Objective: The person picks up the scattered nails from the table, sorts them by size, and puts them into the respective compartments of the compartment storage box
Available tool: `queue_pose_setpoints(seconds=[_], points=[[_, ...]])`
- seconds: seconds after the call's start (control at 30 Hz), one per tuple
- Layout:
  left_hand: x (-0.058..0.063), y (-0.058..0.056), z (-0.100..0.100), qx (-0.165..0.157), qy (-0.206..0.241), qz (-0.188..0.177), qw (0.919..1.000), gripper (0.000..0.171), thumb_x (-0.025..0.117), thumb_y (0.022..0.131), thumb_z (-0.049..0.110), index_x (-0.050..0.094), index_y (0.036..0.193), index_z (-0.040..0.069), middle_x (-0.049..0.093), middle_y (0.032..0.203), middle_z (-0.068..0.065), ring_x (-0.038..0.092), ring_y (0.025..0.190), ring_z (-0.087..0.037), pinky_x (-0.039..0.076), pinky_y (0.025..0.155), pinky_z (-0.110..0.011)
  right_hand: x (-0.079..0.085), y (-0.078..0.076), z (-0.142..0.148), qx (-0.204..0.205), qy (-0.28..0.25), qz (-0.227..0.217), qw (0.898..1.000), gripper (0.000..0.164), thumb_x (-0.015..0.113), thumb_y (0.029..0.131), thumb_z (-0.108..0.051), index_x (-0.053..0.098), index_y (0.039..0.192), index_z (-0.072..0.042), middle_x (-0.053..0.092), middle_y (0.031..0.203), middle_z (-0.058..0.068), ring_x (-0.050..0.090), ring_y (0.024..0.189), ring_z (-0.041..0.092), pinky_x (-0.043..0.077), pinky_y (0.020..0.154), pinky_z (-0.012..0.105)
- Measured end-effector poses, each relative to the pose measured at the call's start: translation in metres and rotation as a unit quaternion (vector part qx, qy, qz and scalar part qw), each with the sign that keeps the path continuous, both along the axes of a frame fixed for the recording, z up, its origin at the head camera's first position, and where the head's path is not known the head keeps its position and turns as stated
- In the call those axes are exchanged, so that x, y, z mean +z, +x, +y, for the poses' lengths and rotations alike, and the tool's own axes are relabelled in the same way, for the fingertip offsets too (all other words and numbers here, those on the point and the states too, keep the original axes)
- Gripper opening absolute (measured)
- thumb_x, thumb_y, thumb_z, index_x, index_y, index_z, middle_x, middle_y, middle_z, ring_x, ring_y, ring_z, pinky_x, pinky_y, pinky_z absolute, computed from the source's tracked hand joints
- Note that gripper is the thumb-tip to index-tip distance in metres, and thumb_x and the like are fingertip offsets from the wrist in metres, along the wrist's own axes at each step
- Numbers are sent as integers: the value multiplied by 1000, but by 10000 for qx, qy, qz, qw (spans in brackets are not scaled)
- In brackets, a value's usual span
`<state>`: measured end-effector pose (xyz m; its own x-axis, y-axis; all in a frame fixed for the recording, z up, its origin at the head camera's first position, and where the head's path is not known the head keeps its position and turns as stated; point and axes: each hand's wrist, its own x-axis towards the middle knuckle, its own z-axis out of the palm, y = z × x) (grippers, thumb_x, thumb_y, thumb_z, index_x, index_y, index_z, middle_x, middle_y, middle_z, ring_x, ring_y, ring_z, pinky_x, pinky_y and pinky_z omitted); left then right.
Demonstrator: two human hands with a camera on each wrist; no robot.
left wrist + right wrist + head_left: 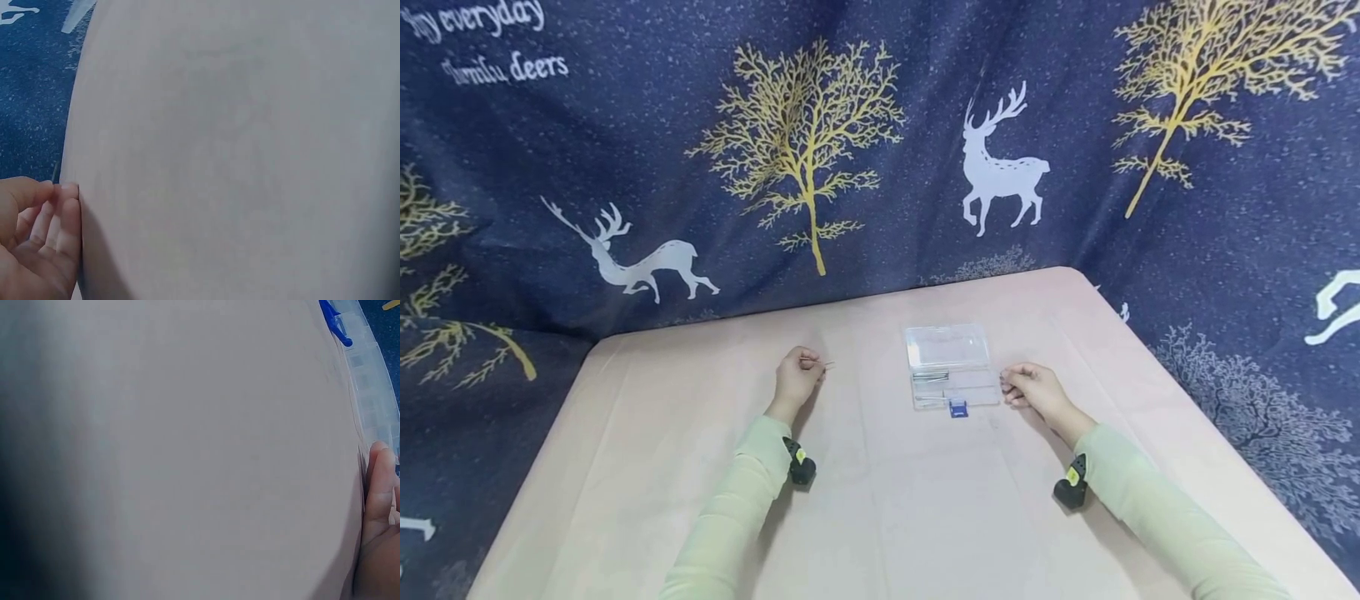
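Observation:
My left hand (797, 379), over the left half of the table, pinches a thin, straight, needle-like rod (829, 363) between thumb and forefinger. The rod's tip also shows above the fingertips in the left wrist view. A clear plastic box (968, 398) lies with its lid (949, 346) open to the back. Thin metal rods (931, 377) lie in its left compartments. At the box's right end is my right hand (1036, 390), its fingers loosely bent and their tips right at the box wall. In the right wrist view, those fingertips (379, 449) overlap the clear plastic.
A blue latch (958, 408) hangs from the front of the box. The pale pink cloth-covered table (880, 500) meets a dark blue curtain (880, 208) with trees and deer at the back. Each wrist wears a black camera (1071, 483) over a light green sleeve.

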<state>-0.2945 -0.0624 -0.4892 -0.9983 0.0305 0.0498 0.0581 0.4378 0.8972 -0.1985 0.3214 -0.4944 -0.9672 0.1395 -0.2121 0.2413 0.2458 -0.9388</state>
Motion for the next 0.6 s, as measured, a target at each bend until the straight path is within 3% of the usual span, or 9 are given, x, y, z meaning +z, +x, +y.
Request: queue_pose_setpoints(seconds=[0.3, 0.6], points=[[2, 3, -3, 254, 739, -660, 9948, 20, 58, 88, -4, 53, 107, -8, 65, 90, -19, 63, 67, -9, 53, 60, -14, -2, -1, 1, 65, -42, 20, 10000, 33, 50, 97, -16, 52, 112, 14, 61, 75, -5, 61, 61, 1, 56, 60, 17], [6, 9, 4, 299, 1081, -1183, 9866, 23, 58, 88, -3, 53, 109, -11, 64, 87, -14, 62, 68, -8, 55, 64, -16, -1, -1, 1, 30, -28, -7, 10000, 35, 50, 98, -17, 50, 115, 13, 61, 75, -5, 60, 60, 0, 56, 60, 16]])
